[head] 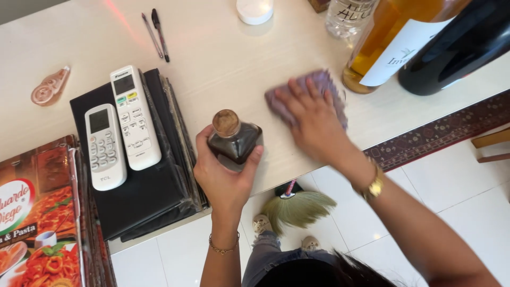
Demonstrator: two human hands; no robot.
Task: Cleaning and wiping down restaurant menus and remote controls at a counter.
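My left hand (226,175) is wrapped around a small dark bottle (235,141) with a cork stopper, fingers and thumb closed on its sides, holding it upright near the front edge of the counter (212,58). My right hand (313,119) lies flat, fingers spread, pressing a purple cloth (326,85) onto the counter just right of the bottle. Beyond the cloth stand an amber bottle (388,32) and a black bottle (462,45), close together. Left of my left hand, two white remotes (119,130) lie side by side on a stack of black folders (154,191). Two pens (156,34) lie farther back. Below the counter edge, a broom (297,207) rests on the tiled floor (462,212).
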